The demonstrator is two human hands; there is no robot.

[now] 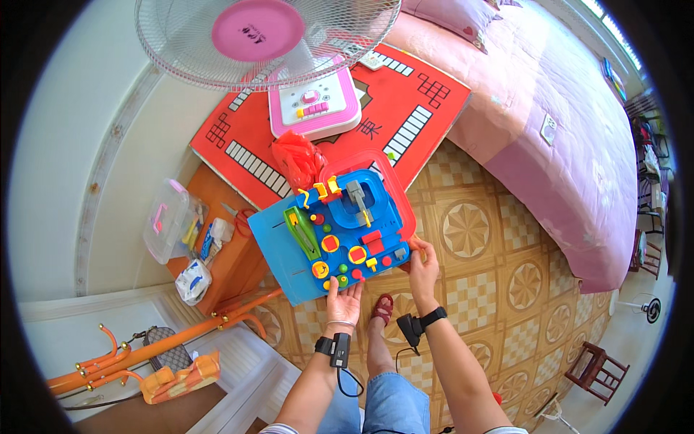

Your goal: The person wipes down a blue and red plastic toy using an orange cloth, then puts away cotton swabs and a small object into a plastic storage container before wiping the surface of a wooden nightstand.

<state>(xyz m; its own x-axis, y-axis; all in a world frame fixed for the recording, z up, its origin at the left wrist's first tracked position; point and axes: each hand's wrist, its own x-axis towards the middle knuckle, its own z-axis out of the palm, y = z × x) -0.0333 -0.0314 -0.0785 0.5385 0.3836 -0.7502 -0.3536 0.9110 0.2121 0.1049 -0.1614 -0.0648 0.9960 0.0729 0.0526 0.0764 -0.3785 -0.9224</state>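
Both hands hold a blue plastic toy board (347, 217) fitted with red, yellow and green knobs. My left hand (344, 304) lies palm up at its near edge, thumb by a yellow knob, its other fingers partly under the board. My right hand (423, 268) grips the near right corner, where some fingertips are hidden. A green chute (302, 233) runs along the board's left part, and a grey lever arm (358, 200) sits over the recessed basin. Behind the board shows a red plastic tray (406, 209); a light blue panel (276, 238) sticks out on the left.
A red mahjong-patterned table (439, 92) bears an electric fan (314, 103) and a red plastic bag (298, 160). Left stands a wooden cabinet (238, 271) with scissors (238, 217) and a clear box (168, 222). An orange coat rack (168, 344) lies lower left; a bed (520, 135) stands right.
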